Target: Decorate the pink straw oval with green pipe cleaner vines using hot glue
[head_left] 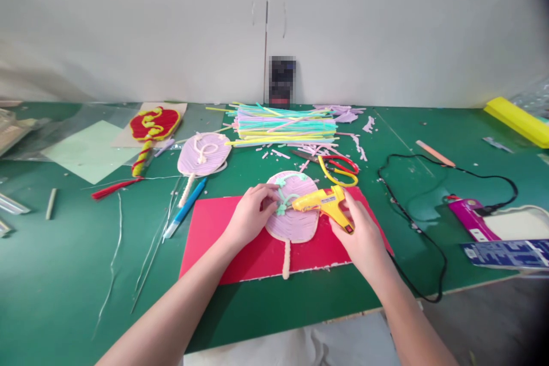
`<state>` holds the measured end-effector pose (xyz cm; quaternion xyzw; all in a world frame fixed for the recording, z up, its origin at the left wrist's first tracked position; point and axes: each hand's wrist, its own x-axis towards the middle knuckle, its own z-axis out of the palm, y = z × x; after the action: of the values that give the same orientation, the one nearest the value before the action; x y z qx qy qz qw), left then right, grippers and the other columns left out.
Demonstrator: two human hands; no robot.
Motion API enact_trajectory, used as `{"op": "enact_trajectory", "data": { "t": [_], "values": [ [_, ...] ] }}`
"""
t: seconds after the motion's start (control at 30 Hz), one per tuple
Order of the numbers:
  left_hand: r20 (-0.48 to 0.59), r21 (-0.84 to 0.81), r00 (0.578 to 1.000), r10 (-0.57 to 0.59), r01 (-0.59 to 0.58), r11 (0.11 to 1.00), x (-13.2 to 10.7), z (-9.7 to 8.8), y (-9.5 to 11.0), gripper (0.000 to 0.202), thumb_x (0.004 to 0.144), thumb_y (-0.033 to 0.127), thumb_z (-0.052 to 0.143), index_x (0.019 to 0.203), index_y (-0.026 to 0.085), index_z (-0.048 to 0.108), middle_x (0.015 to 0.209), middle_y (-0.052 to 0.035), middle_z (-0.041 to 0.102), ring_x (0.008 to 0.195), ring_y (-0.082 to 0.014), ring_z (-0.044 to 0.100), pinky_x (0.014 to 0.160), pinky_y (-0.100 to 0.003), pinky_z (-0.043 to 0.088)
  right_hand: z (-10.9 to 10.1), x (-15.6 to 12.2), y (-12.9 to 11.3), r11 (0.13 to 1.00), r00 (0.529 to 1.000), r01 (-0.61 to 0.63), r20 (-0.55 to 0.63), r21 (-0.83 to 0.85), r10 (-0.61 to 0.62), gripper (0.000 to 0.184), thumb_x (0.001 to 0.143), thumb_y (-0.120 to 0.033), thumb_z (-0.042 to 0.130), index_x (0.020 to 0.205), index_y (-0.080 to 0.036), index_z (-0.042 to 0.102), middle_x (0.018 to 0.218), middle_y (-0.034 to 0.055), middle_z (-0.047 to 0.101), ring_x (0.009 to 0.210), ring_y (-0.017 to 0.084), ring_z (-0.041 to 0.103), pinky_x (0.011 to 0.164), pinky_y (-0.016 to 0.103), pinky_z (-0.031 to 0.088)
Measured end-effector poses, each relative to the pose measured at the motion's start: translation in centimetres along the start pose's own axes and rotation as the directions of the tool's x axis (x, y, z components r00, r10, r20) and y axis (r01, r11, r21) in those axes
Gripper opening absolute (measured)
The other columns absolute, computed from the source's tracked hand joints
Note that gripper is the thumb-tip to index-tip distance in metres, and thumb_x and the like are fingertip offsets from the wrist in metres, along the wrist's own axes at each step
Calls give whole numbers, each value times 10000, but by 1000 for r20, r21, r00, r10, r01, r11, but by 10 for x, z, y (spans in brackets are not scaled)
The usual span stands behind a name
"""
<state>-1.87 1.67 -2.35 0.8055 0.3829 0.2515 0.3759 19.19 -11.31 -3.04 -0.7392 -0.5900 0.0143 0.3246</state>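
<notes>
A lilac round fan (297, 233) with a cream rim and handle lies on a red board (217, 229), its handle toward me. Mint-green flowers (281, 209) and a curved mint stem decorate its face. My right hand (362, 231) grips a yellow hot glue gun (321, 201), its nozzle pointing left at the lower mint flower. My left hand (252, 211) rests over the fan's left edge, fingers curled together beside the mint pieces. What those fingers pinch, if anything, is too small to make out.
Behind lie a bundle of pastel pipe cleaners (287, 126) and scissors (338, 168). At left are another lilac fan (203, 154), a red-and-yellow fan (154, 124) and a blue pen (186, 209). A black cord (412, 220) loops at right near a magenta power bank (472, 218).
</notes>
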Motion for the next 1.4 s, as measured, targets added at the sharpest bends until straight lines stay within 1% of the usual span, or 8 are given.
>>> {"op": "enact_trajectory", "data": {
  "t": [0.2, 0.4, 0.53, 0.67, 0.9, 1.03, 1.2, 1.4],
  "values": [
    [-4, 72, 999, 47, -47, 996, -2, 0, 3, 79, 815, 144, 546, 812, 196, 605, 1161, -40, 617, 1024, -198, 558, 904, -368, 456, -5, 0, 1, 998, 998, -54, -43, 42, 56, 582, 817, -279, 542, 1377, -207, 400, 1054, 112, 620, 883, 220, 643, 743, 348, 560],
    [-24, 260, 993, 117, -107, 960, -4, 3, 8, 89, 821, 137, 548, 857, 195, 605, 1153, -48, 626, 958, -204, 560, 858, -367, 489, -3, 0, 3, 998, 996, -62, -65, 30, 64, 565, 820, -309, 548, 1357, -190, 417, 1054, 123, 625, 898, 227, 642, 747, 359, 563],
    [-10, 305, 993, 115, -107, 946, -4, 5, 9, 80, 827, 136, 548, 849, 198, 593, 1161, -41, 621, 971, -208, 565, 867, -374, 486, -2, 0, 4, 997, 994, -72, -76, 26, 74, 563, 817, -320, 555, 1349, -190, 426, 1055, 123, 627, 906, 233, 641, 753, 370, 564],
    [-32, 228, 997, 76, -67, 971, -3, 6, 6, 77, 814, 130, 555, 837, 198, 586, 1145, -48, 620, 1016, -215, 561, 924, -391, 460, -2, 0, 4, 995, 993, -87, -72, 39, 89, 554, 813, -322, 555, 1337, -181, 440, 1052, 124, 624, 916, 231, 637, 769, 369, 560],
    [-76, -51, 997, -25, 21, 998, -7, 0, 5, 146, 871, 174, 445, 935, 200, 574, 1118, -59, 627, 1066, -195, 574, 934, -362, 462, -2, 0, 8, 967, 976, -212, -12, 140, 216, 607, 780, -373, 598, 1335, -182, 443, 1144, 140, 611, 937, 238, 635, 802, 393, 550],
    [-115, -20, 993, -33, 31, 999, -11, -5, 8, 198, 883, 170, 410, 997, 211, 566, 1077, -55, 629, 1043, -188, 585, 920, -350, 467, -3, 1, 10, 950, 968, -251, 26, 185, 250, 628, 769, -388, 608, 1340, -189, 436, 1133, 134, 618, 927, 232, 638, 811, 399, 546],
    [-122, -36, 987, -108, 104, 994, -11, -6, 6, 186, 877, 166, 422, 972, 198, 579, 990, -44, 651, 912, -165, 629, 829, -308, 503, -4, 1, 10, 928, 957, -289, 41, 234, 287, 652, 767, -386, 602, 1357, -189, 411, 1096, 123, 628, 903, 219, 645, 799, 382, 549],
    [-121, -24, 990, -77, 75, 997, -9, -6, 1, 195, 876, 156, 421, 975, 203, 582, 1004, -37, 650, 937, -161, 621, 824, -291, 499, -5, 2, 9, 925, 955, -297, 57, 236, 292, 638, 752, -383, 613, 1330, -177, 437, 1086, 119, 626, 896, 216, 642, 801, 380, 546]
  ]
}}
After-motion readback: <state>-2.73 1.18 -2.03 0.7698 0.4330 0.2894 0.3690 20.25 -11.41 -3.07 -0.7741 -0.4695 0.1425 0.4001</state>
